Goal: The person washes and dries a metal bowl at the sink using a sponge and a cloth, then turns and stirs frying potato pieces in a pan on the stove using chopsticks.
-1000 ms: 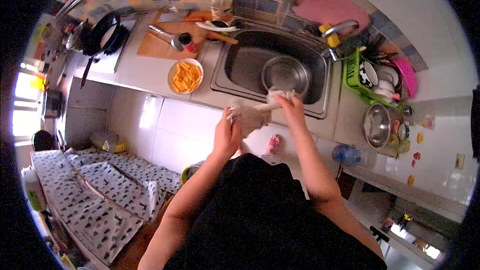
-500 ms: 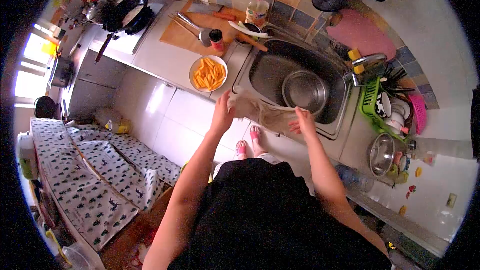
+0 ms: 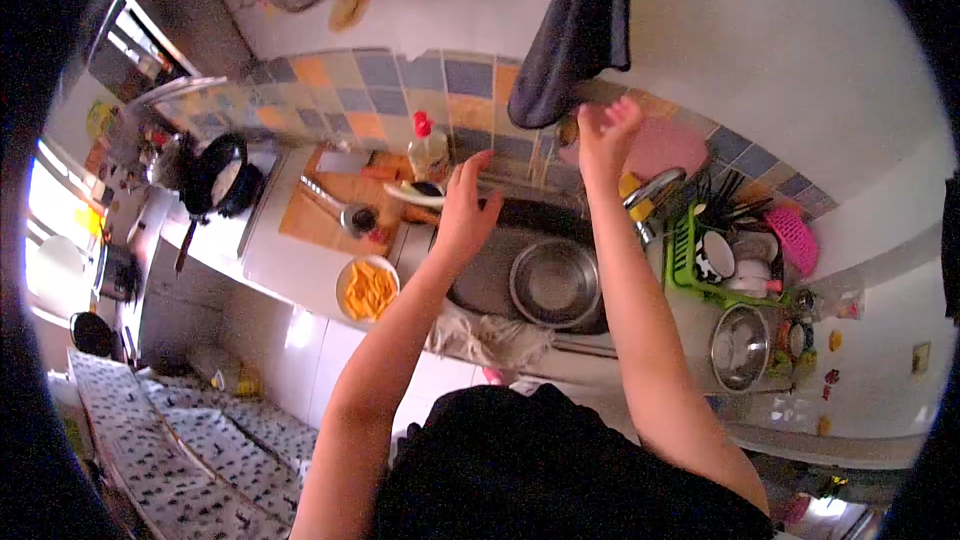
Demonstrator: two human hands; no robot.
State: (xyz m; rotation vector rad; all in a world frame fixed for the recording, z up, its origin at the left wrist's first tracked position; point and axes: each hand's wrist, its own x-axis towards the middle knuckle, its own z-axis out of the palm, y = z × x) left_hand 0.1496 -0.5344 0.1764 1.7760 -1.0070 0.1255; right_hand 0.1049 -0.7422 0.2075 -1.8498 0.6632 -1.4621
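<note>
My left hand (image 3: 466, 212) is in the air over the sink's back left part, fingers apart and holding nothing. Higher up, my right hand (image 3: 606, 145) reaches toward the wall, just below a dark hanging cloth (image 3: 572, 40). Its fingers look parted and nothing shows in them; a small gap seems to separate it from the cloth. A beige rag (image 3: 490, 340) lies crumpled over the front edge of the sink (image 3: 478, 265). Inside the sink sits a round metal basin (image 3: 556, 283). Behind my right hand a pink cutting board (image 3: 665, 148) leans on the tiles.
Left of the sink stand a bowl of orange strips (image 3: 367, 288), a wooden board (image 3: 325, 225) with a ladle-like utensil, and a red-topped bottle (image 3: 428, 152). A wok (image 3: 222, 180) is on the stove. To the right are the faucet (image 3: 655, 185), a green dish rack (image 3: 684, 250) and a steel bowl (image 3: 740, 348).
Both hands have left the beige rag, which now rests on the sink's front edge. They have risen forward, the right one close to the hanging cloth. The view has tilted up toward the wall.
</note>
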